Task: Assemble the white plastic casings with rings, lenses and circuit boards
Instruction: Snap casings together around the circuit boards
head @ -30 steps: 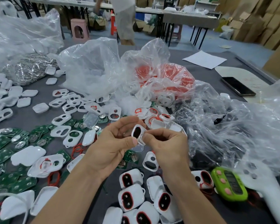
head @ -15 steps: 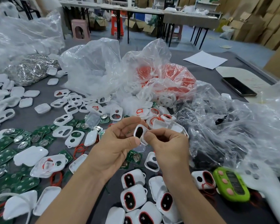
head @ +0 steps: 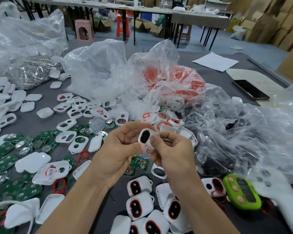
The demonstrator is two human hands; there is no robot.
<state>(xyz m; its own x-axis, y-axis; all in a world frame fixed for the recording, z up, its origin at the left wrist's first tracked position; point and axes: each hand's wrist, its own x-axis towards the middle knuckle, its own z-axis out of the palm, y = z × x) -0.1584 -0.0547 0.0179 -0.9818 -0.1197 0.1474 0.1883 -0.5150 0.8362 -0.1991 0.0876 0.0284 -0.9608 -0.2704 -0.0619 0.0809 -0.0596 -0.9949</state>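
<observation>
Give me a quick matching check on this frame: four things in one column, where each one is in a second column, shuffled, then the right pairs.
Things
1. white casing
2. green device
3. black phone
4. pink stool

Places
A. standing on the floor beyond the table
B. pinched between the left hand and the right hand
C. lying flat at the table's far right
D. at the table's near right, close to the person

Pairs: 1-B, 2-D, 3-C, 4-A
</observation>
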